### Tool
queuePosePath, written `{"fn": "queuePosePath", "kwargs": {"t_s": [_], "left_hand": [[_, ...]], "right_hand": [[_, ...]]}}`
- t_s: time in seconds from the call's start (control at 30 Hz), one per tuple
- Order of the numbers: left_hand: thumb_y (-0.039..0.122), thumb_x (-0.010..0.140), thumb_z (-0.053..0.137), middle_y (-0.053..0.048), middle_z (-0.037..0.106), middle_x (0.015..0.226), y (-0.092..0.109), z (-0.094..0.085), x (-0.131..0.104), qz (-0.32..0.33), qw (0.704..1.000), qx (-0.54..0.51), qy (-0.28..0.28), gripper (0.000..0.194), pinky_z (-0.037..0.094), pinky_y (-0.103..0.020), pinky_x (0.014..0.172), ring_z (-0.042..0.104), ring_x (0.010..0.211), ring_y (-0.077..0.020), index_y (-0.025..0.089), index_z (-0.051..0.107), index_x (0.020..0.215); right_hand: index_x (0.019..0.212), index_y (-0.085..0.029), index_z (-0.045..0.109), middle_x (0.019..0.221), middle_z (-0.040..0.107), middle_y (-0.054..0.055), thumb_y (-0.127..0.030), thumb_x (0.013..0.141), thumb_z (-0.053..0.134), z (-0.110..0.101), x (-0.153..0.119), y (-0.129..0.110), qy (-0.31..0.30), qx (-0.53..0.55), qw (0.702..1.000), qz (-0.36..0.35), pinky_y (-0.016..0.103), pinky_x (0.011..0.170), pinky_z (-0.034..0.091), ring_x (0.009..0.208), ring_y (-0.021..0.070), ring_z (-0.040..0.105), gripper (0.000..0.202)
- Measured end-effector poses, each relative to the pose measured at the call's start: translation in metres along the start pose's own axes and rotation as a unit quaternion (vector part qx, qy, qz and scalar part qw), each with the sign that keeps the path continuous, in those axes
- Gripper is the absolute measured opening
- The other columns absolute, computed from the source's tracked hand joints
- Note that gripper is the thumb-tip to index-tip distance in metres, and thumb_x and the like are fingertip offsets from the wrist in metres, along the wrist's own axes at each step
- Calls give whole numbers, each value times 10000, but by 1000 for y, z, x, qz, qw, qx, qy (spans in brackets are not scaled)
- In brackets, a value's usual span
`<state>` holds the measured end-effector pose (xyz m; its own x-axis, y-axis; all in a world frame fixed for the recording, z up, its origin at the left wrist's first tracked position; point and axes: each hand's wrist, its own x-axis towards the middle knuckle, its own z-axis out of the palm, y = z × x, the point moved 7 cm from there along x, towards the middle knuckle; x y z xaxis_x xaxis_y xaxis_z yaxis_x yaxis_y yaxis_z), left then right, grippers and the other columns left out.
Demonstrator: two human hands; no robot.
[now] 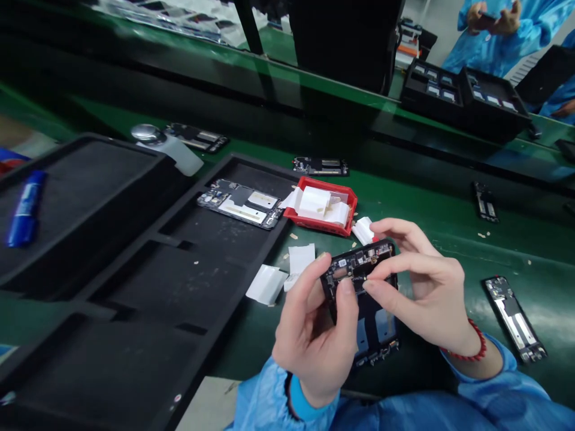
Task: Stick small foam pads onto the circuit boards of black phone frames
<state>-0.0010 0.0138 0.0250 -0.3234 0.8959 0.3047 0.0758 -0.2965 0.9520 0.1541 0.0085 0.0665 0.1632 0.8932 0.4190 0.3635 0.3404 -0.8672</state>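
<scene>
My left hand (314,323) grips an opened phone body (375,323) by its left edge, with the thumb pressed on the circuit board near the top. My right hand (417,287) is at the phone's upper right. Its thumb and forefinger are pinched together over the board; whatever lies between the tips is too small to make out. White paper pieces (267,284) lie on the green table just left of my hands. Behind the phone stands a red bin (318,226) with white papers in it.
A black compartment tray (157,293) holds another opened phone (242,203). More phone bodies lie at the right (514,320) and back. A black box (81,197) carries a blue marker (27,209). Across the glass, a person in blue (507,36) handles a dark object.
</scene>
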Motion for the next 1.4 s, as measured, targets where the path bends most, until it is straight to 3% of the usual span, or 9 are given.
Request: {"fn": "queuePosePath", "kwargs": {"t_s": [0.27,0.47,0.87,1.1,1.4], "left_hand": [[199,875,761,-7,806,926,5,-1,0,-3,1000,8,11,243,676,-315,700,793,747,-201,205,731,1116],[187,887,757,16,812,971,6,-1,0,8,1000,10,23,261,699,-311,717,791,742,-177,238,727,1142],[55,842,741,1,823,986,17,0,3,97,994,-7,47,382,676,-219,710,799,745,-152,215,725,1189],[71,812,756,-21,830,978,16,-1,1,82,995,11,60,337,671,-238,676,788,675,-167,182,761,1130],[34,767,775,27,832,906,21,1,2,71,993,-8,88,403,653,-197,638,778,637,-145,220,783,1124]], "right_hand": [[807,-278,750,1207,692,55,-111,837,776,1,-3,-3,36,-9,999,-7,479,979,596,1090,260,693,172],[900,-295,790,1252,681,56,-114,815,808,-2,-3,-7,56,-2,998,-12,476,1012,580,1174,269,656,201],[831,-212,772,1275,677,87,-48,801,785,5,-1,-7,48,36,998,-8,415,982,580,1104,219,694,167],[796,-204,760,1221,689,88,-37,794,770,6,-3,-7,76,38,996,-5,394,916,600,1041,214,720,167],[770,-201,740,1196,685,86,-19,773,752,8,-3,-8,107,47,993,-15,392,910,622,992,203,731,183]]}}
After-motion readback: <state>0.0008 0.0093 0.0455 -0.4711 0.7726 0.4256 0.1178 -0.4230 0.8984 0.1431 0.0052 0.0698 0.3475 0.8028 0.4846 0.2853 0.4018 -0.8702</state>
